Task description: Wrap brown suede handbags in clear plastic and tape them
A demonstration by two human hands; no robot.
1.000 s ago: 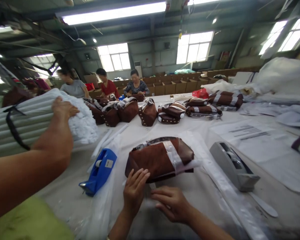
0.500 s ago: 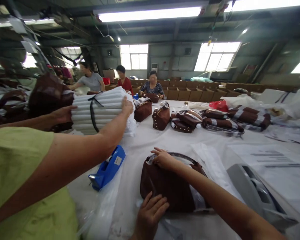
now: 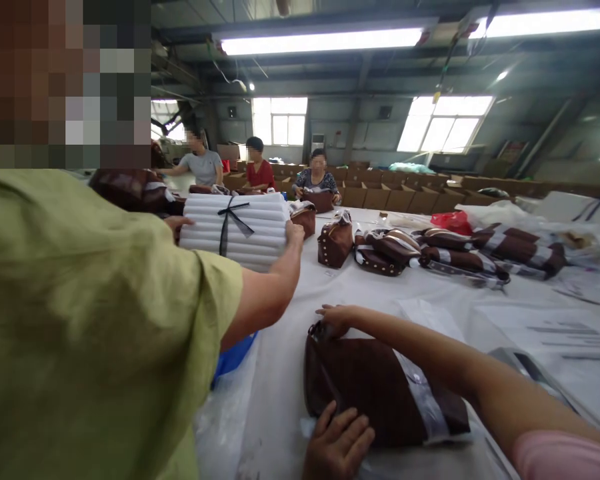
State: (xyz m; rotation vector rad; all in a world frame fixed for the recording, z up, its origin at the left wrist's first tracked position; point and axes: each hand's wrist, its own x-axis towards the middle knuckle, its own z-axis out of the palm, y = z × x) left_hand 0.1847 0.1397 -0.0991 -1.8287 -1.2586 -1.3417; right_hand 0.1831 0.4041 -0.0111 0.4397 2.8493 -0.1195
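A dark brown handbag [image 3: 370, 383] lies on the white-covered table in front of me, a clear plastic band wrapped round its right part. My left hand [image 3: 340, 443] rests on its near left side, fingers spread. At the far left corner, by a metal ring, my right hand [image 3: 334, 321] grips the top edge; one finger points left and the others are partly hidden behind the bag. To my left, a co-worker in a yellow-green shirt [image 3: 105, 287] holds a bundle of white rolls [image 3: 255, 230] tied with a black ribbon.
Several brown handbags [image 3: 387, 252] stand and lie across the table's far side. A blue tape dispenser [image 3: 233, 360] is half hidden behind the co-worker's arm. Right of my forearm are a grey device [image 3: 517, 360] and printed sheets [image 3: 570, 333]. Cardboard boxes [image 3: 400, 199] line the back, behind seated people.
The co-worker has leaned in from the left, bringing the bundle rightward and covering much of the tape dispenser. My handbag is turned slightly, with more of its plastic band showing.
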